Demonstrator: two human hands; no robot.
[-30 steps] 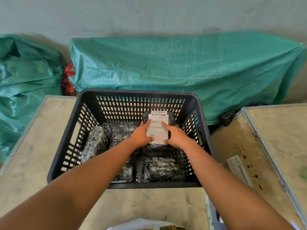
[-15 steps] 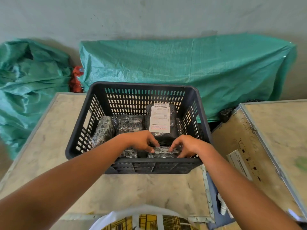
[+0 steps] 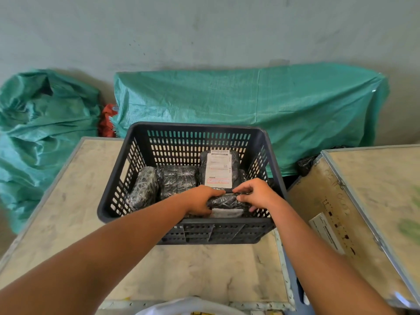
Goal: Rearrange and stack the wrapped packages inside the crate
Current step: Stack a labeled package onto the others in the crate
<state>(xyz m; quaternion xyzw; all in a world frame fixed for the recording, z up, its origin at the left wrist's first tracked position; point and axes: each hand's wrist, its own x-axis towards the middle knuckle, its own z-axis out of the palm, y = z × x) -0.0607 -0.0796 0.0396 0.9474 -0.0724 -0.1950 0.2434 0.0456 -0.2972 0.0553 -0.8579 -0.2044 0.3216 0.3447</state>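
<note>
Item, crate [image 3: 193,133]: dark slotted plastic, standing on our table [image 3: 68,201], its near wall toward us.

Item, package [image 3: 225,200]: black wrap, lying along the near wall inside the crate, at the right. Our left hand [image 3: 200,201] grips its left end, fingers curled over the top. Our right hand [image 3: 256,194] grips its right end, thumb and forefinger pinched on the upper edge, the other fingers down the side. A pale strip, perhaps a label, shows just below the package between our hands; we cannot tell what it belongs to.

Item, labelled package [image 3: 219,169]: black wrap with a white printed label facing up, at the far right of the crate, just beyond our fingers. Whether it touches the held package we cannot tell.

Item, middle package [image 3: 178,179]: black wrap, far middle of the crate, just left of the labelled one.

Item, left package [image 3: 144,189]: black wrap, tilted against the left wall, touching the middle package.

Item, tarp [image 3: 250,105]: green, draped over something behind the crate, against the wall.

Item, sack [image 3: 41,123]: green, crumpled, to the left of the table.

Item, board [image 3: 363,201]: pale, metal-edged, tilted, to the right of the table, with a white sticker on its face.
</note>
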